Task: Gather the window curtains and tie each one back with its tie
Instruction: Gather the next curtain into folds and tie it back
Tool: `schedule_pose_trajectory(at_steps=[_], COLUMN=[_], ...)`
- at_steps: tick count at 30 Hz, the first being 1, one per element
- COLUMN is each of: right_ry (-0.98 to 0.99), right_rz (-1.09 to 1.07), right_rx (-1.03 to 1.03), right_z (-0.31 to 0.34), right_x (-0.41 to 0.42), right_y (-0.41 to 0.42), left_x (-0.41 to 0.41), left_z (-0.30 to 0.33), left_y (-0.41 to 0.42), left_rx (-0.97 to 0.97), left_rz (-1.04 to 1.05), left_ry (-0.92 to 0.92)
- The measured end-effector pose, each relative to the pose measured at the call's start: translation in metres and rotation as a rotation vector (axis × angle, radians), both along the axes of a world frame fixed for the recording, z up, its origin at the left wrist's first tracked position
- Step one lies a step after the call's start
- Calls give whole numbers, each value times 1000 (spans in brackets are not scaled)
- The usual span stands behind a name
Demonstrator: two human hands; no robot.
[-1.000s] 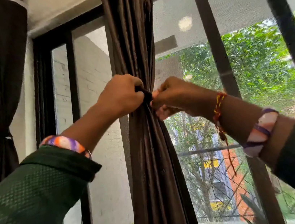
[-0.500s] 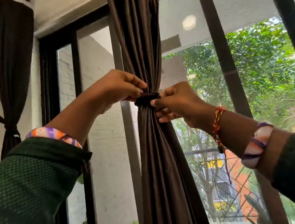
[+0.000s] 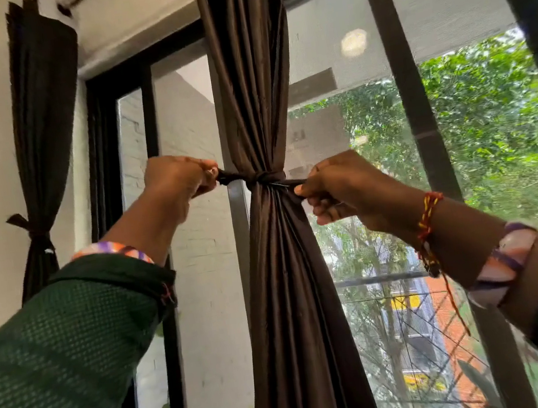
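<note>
Both hands [image 3: 259,184] grip tie [image 3: 266,179] ends around gathered curtain [image 3: 284,271].

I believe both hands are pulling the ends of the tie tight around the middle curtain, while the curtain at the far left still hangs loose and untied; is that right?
Not quite. In the head view the left hand and right hand do pull the tie tight around the middle curtain, but the far-left curtain is already gathered and tied back with its own tie.

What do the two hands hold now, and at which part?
Both hold the tie knotted round the middle curtain: the left hand grips its left end, the right hand its right end.
</note>
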State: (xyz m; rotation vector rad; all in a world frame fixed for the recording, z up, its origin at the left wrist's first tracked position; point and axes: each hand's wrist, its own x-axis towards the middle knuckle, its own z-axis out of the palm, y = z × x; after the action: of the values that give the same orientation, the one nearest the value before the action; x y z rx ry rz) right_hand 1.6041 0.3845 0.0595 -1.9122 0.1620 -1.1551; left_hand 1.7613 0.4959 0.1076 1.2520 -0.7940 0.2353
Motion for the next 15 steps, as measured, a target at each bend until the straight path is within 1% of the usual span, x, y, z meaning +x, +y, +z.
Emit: schedule_pose_trajectory(at_steps=[1,2,3,5,7,9,11,15], right_ry=[10,23,45,122,181,161,110,92], right_rz=[-6,-17,-35,-96,-201,-335,-465,-715], right_rx=[-2,-20,-62,-187,-335,-485,-634,-847], right_z=[-1,-1,-1,3,12,27,44,73], right_x=[1,0,0,-4,-8,-14,-21,-42], right_y=[-2,-5,-8,-13,-11,-5,5,24], left_x=[1,0,0,-5,-12,-23,-37,-68], left_z=[-4,-7,-9,-9,2,16,29,45], left_y=[-1,-2,-2,0,2,5,7,10], left_rx=[30,69,123,278,404,486,551,627], left_rz=[30,64,116,308,486,540,543,548], left_ry=[-30,-107,-231,-524,-712,-798,-881,-1025])
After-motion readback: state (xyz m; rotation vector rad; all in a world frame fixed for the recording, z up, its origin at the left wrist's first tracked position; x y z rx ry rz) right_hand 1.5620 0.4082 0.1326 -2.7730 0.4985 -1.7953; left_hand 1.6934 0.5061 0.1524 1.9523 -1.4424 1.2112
